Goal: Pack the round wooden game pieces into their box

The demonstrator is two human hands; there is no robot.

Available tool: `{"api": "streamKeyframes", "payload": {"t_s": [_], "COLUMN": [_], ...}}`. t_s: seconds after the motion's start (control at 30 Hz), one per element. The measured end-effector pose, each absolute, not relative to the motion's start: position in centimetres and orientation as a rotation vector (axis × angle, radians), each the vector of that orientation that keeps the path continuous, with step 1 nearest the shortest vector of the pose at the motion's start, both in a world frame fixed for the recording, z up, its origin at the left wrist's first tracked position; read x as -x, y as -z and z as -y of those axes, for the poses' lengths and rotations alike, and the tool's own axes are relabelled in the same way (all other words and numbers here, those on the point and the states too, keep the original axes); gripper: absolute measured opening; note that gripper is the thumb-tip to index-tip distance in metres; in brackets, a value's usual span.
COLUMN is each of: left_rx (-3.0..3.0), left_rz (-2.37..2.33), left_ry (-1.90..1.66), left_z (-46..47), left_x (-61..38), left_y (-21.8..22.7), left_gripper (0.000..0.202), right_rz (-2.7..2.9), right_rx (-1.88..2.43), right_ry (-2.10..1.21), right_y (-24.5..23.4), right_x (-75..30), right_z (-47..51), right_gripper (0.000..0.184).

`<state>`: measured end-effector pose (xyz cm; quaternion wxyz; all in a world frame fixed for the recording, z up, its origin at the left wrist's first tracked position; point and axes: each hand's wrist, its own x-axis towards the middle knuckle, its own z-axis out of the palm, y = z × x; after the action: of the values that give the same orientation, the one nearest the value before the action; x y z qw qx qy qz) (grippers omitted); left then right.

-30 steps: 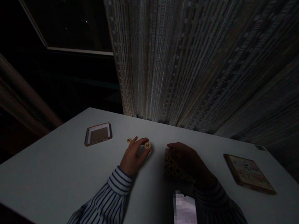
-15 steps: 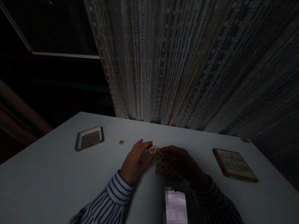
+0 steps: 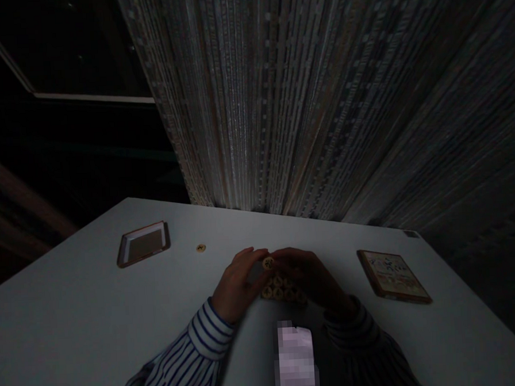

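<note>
A round wooden Chinese chess piece [image 3: 268, 263] with a dark character is pinched between the thumb and fingers of my left hand [image 3: 235, 283]. My right hand [image 3: 311, 275], in deep shadow, is curled in from the other side, its fingertips at the piece's right edge. Just below the fingers lies a block of similar Chinese chess pieces [image 3: 279, 294], packed in rows. The right hand hides the block's right part, and the held piece and fingers cover its far edge. One more loose chess piece [image 3: 201, 248] lies apart on the table, beyond my left hand.
On the white table [image 3: 169, 313], an open shallow tray-like box part [image 3: 143, 249] lies at the left. A flat box with a printed cover [image 3: 393, 275] is at the right. A phone-like object, pixelated [image 3: 294, 358], sits close to me. A string curtain [image 3: 252, 101] hangs behind.
My left hand has carried the piece rightward, over the block's far edge, where it now meets my right fingers. The view has shifted slightly.
</note>
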<state>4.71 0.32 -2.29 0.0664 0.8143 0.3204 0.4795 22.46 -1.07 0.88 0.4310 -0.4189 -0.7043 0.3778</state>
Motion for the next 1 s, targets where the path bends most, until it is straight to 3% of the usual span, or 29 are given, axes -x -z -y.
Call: {"api": "streamKeyframes", "payload": {"t_s": [0.43,1.0], "left_rx": [-2.181,-2.132], "left_rz": [-1.052,-1.069], "left_ry": [-1.364,-1.340], "left_z": [-0.7,-0.6], "left_x": [-6.0,-6.1], "left_y": [4.1,5.9], "left_gripper": [0.018,0.022], "right_rz": [1.677,1.811], "right_rx": [1.097,1.168], "right_ry": [-0.977,-0.918], "right_y": [0.0,0.8], "right_x": [-23.2,-23.3], "right_z": [0.7,0.2], "right_gripper": [0.021,0.014]}}
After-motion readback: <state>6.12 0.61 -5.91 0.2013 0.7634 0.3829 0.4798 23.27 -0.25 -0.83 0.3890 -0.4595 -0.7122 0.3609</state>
